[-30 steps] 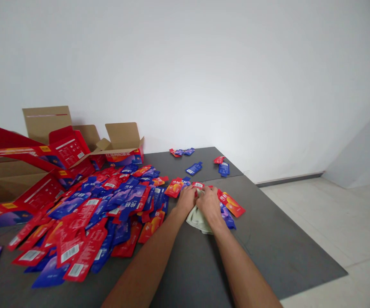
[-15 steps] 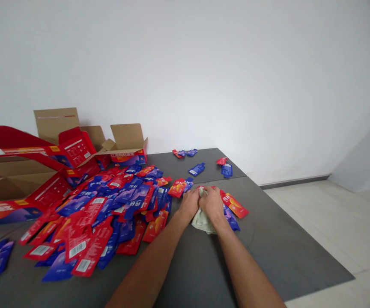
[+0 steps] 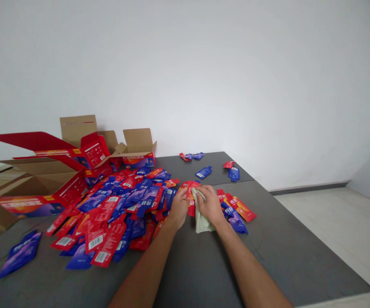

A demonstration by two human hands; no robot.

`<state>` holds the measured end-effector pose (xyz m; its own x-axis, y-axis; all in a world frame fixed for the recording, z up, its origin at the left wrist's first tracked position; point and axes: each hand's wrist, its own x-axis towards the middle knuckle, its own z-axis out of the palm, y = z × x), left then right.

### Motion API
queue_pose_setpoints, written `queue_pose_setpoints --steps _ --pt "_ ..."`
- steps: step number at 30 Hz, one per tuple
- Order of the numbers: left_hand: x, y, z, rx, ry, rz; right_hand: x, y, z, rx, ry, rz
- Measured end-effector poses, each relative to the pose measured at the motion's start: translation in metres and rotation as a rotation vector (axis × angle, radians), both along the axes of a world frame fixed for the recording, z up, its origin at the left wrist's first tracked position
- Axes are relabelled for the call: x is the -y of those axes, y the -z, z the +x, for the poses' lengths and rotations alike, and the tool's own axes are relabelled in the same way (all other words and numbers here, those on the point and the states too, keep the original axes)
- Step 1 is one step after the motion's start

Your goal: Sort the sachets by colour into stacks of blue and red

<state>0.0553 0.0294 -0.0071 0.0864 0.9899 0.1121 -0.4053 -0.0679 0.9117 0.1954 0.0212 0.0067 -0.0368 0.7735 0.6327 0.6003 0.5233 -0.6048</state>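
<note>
A red pouch [image 3: 190,193] with white print is held up between my two hands, over the dark table. My left hand [image 3: 179,209] is closed on the pouch's left side; its fingertips are partly hidden. On the other side, my right hand [image 3: 210,206] grips a pale green cloth [image 3: 202,223], folded against the pouch's right edge, its lower part hanging toward the tabletop. Just right of that hand lie a blue pouch [image 3: 236,221] and a red-orange pouch [image 3: 242,208], partly overlapping. Left of my left hand spreads a large heap of red and blue pouches [image 3: 108,209].
Opened red cardboard boxes [image 3: 72,190] stand at the left, with a smaller open box [image 3: 139,160] behind the heap. Single pouches [image 3: 203,172] lie farther back, and one blue pouch [image 3: 21,252] at front left. The table [image 3: 294,256] ends at the right above a pale floor.
My hands were together on the cloth; now they are apart, with the red pouch showing between them. The camera view has turned slightly left.
</note>
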Motion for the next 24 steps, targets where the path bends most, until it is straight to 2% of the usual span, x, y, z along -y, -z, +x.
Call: queue_pose_setpoints --steps 3,8,10,14,16,24 --pt "0.013 -0.005 -0.016 0.133 0.071 -0.012 0.006 0.002 -0.012 0.039 -0.131 -0.016" --pt "0.027 -0.006 -0.035 0.211 0.067 -0.058 0.017 0.001 -0.026 0.117 -0.269 -0.061" --pt "0.031 -0.003 -0.038 0.193 0.108 -0.049 0.017 0.000 -0.026 0.093 -0.226 -0.026" --pt "0.037 0.003 -0.038 0.142 0.228 -0.024 0.012 0.000 -0.018 0.013 -0.018 0.064" --pt "0.039 0.004 -0.037 0.135 0.256 -0.022 0.010 0.000 -0.015 0.030 0.031 0.068" --pt "0.036 0.004 -0.038 0.158 0.218 0.051 0.020 0.000 -0.033 0.175 -0.112 0.040"
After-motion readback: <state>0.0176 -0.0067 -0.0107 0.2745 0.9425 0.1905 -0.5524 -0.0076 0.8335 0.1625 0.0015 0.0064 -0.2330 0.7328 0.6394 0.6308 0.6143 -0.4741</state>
